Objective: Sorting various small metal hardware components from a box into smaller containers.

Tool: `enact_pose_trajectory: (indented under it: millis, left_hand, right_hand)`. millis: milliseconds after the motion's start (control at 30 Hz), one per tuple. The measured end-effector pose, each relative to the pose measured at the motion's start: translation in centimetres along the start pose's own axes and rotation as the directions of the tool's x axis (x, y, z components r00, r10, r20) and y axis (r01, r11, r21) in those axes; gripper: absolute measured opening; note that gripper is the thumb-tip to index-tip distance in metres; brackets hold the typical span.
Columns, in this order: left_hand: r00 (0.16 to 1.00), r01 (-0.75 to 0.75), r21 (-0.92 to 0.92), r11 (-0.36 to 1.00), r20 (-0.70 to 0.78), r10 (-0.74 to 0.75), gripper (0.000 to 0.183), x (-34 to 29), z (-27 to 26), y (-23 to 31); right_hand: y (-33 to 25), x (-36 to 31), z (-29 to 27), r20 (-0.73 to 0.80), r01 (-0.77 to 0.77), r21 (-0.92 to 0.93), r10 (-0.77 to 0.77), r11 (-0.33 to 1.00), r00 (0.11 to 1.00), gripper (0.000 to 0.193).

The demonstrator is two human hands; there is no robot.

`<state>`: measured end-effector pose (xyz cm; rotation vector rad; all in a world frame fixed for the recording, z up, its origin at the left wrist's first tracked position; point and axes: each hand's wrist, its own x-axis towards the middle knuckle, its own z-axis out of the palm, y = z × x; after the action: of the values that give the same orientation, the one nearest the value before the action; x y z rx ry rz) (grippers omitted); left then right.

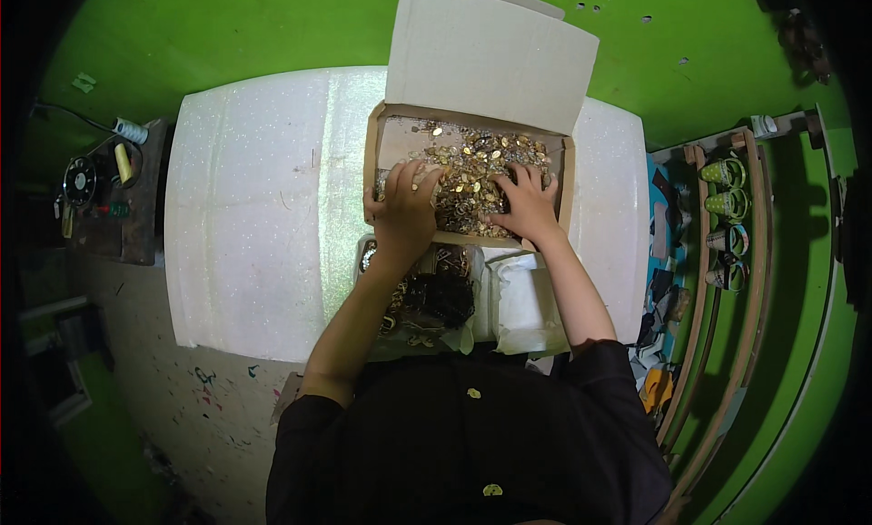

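Note:
A shallow cardboard box (pixel 568 187) stands on the table in front of me, its lid (pixel 490 57) raised at the far side. Small shiny gold and silver-coloured metal pieces (pixel 472 175) lie loosely heaped in it, too small to name surely. My left hand (pixel 406 207) reaches over the box's left near corner, its fingers apart and touching the heap's left part. On the right of the heap rests my right hand (pixel 529 205), with thumb and fingers spread on the pieces. Neither hand shows anything gripped, though some fingertips are sunk among the pieces.
Between my forearms and the box sit a clear container (pixel 440 293) of dark and shiny items and a white packet (pixel 525 298). The glittery white table (pixel 245 207) meets a green wall. A rack (pixel 727 207) holding sandals stands right; a small dark table (pixel 127 207) with thread spools stands left.

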<state>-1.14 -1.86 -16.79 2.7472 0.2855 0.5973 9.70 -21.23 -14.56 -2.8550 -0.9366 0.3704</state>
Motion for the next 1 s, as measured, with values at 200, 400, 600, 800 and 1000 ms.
enact_pose_trajectory:
  millis: [200, 400, 600, 800, 1000]
  left_hand:
    - [0.997, 0.055, 0.027, 0.998, -0.064, -0.053, 0.041, -0.9, 0.3, -0.1]
    - [0.985, 0.139, -0.048, 0.989, -0.099, -0.143, 0.047, -0.6, -0.6, 0.2]
    - [0.966, 0.187, -0.138, 0.973, -0.152, -0.207, 0.052, -0.2, -0.6, -0.1]
    - [0.966, 0.173, -0.131, 0.976, -0.171, -0.194, 0.051, -0.4, -0.2, -0.3]
    - [0.965, 0.176, -0.12, 0.977, -0.176, -0.195, 0.048, -0.4, -0.2, -0.3]
  right_hand:
    - [-0.1, 1.2, 0.8, -0.12, -0.021, -0.082, 0.011, 0.996, 0.993, 0.038]
    - [-1.6, 2.5, 0.4, -0.238, -0.007, 0.022, 0.012, 1.0, 0.971, 0.045]
    - [-4.6, 1.6, 0.5, 0.053, 0.193, -0.01, -0.193, 0.981, 0.98, 0.06]
    - [-2.1, 1.8, 0.7, -0.141, 0.106, -0.101, -0.12, 0.989, 0.983, 0.021]
    - [-1.4, 1.6, 0.1, -0.251, -0.032, -0.044, 0.02, 0.999, 0.968, 0.021]
